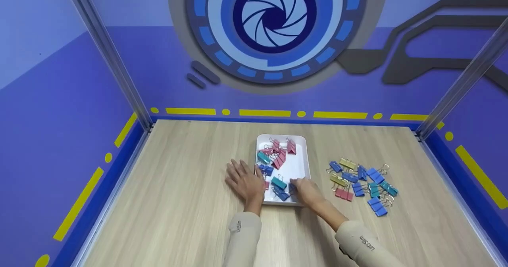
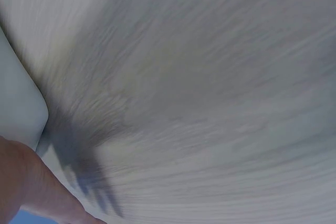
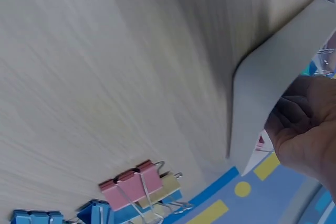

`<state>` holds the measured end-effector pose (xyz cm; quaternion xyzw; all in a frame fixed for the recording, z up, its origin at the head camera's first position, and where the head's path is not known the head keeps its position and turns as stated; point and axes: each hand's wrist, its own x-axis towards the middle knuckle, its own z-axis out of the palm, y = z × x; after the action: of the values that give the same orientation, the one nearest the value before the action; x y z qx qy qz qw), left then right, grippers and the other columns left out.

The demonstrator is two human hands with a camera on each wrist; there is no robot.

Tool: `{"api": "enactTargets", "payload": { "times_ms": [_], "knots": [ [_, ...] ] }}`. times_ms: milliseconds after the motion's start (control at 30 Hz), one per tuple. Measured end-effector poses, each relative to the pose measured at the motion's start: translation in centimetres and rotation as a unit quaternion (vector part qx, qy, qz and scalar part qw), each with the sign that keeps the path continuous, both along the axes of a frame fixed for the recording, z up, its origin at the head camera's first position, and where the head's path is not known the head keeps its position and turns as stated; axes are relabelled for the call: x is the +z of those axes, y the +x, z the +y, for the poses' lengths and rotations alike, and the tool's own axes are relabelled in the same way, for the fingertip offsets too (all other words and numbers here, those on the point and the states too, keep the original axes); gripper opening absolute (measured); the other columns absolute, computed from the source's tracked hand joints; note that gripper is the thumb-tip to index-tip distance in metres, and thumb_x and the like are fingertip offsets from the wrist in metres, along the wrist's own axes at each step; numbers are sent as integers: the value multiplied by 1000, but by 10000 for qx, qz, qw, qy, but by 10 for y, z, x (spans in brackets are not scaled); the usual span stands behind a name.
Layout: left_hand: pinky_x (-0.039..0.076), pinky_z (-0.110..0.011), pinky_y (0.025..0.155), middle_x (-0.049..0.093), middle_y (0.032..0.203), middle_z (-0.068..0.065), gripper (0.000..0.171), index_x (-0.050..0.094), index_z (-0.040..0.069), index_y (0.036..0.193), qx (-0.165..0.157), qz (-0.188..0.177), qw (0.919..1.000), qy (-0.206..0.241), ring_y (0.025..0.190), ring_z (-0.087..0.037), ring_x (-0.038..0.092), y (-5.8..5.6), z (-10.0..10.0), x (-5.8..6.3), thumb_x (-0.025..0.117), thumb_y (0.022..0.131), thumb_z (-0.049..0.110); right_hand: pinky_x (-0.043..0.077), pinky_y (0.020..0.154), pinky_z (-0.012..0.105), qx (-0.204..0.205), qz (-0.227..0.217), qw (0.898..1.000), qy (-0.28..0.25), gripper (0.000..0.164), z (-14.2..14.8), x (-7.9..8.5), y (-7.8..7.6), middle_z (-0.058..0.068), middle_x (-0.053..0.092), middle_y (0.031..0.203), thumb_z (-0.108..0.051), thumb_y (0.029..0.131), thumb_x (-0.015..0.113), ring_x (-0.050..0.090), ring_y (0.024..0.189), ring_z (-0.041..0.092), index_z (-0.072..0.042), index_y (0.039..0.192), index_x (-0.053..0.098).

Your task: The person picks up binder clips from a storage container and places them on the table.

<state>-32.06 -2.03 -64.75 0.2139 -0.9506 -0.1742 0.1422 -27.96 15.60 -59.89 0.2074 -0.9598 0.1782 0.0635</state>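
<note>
A white tray point(image 1: 295, 164) holds red, teal and blue binder clips. My left hand point(image 1: 247, 183) rests at the tray's left edge with its fingers spread, the thumb along the rim. In the left wrist view only part of that hand point(image 2: 39, 184) shows beside the tray wall. My right hand point(image 1: 308, 191) reaches over the tray's front right corner, fingers curled at a blue binder clip point(image 1: 292, 189), which the hand partly covers. Near it inside lie a teal clip point(image 1: 279, 183) and another blue clip point(image 1: 281, 193). The right wrist view shows the curled fingers point(image 3: 291, 109) behind the tray wall.
To the right of the tray, a loose group of yellow, blue, teal and red binder clips lies on the wooden table point(image 1: 190, 179); a red clip point(image 1: 344, 194) is at its near left. Purple panels point(image 1: 131, 68) enclose the table's back and sides.
</note>
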Motion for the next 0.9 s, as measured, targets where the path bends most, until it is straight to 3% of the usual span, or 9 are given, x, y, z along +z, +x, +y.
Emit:
{"api": "enactTargets", "payload": {
  "times_ms": [100, 300, 400, 500, 633, 833, 900],
  "knots": [
    [23, -61, 125, 29, 168, -15, 66, 43, 11, 156, -4, 19, 10000, 14, 158, -37, 22, 0, 1, 0, 43, 104, 51, 53, 56, 50, -175, 75, 9998, -31, 20, 4, -4, 0, 15, 71, 74, 14, 84, 63, 55, 62, 21, 3, 94, 76],
    [23, -61, 125, 30, 168, -15, 67, 43, 11, 156, -16, 12, 10000, -69, 157, -38, 22, -1, 3, -3, 42, 103, 52, 49, 54, 43, -217, 32, 9989, -416, 20, 8, -6, -1, 9, 65, 70, 13, 80, 68, 48, 63, 18, 1, 92, 77],
    [23, -60, 125, 31, 168, -15, 67, 43, 11, 156, -12, 28, 10000, -75, 158, -37, 22, -1, 3, -4, 42, 103, 53, 51, 60, 42, -427, -223, 9949, -887, 19, 8, -4, -1, 10, 68, 75, 10, 86, 67, 51, 67, 18, 0, 96, 79],
    [23, -60, 125, 31, 168, -14, 66, 43, 11, 156, -6, 32, 9999, -96, 157, -37, 23, -1, 3, -3, 42, 104, 52, 57, 67, 45, -556, -174, 9923, -1089, 30, 9, -1, -1, 13, 76, 89, 12, 87, 62, 62, 73, 21, -3, 106, 79],
    [23, -59, 126, 30, 168, -13, 66, 42, 12, 156, 15, -57, 9998, -177, 158, -36, 23, -1, 2, -1, 41, 104, 53, 62, 73, 50, -422, 247, 9945, -930, 47, 9, 6, -3, 18, 78, 106, 20, 80, 58, 74, 85, 33, -6, 114, 78],
    [22, -59, 126, 28, 169, -13, 66, 41, 12, 156, 12, -135, 9997, -183, 158, -36, 22, -1, 1, -1, 42, 104, 53, 61, 87, 49, -393, 303, 9941, -961, 45, 13, 17, -3, 16, 77, 114, 18, 86, 59, 75, 104, 38, -10, 115, 78],
    [23, -59, 126, 28, 169, -14, 66, 42, 11, 156, 6, -98, 9998, -155, 158, -37, 23, 0, 0, 0, 43, 104, 52, 62, 85, 48, -394, 298, 9944, -930, 43, 16, 20, -3, 15, 77, 112, 18, 87, 59, 75, 103, 36, -10, 115, 79]
  ]
}}
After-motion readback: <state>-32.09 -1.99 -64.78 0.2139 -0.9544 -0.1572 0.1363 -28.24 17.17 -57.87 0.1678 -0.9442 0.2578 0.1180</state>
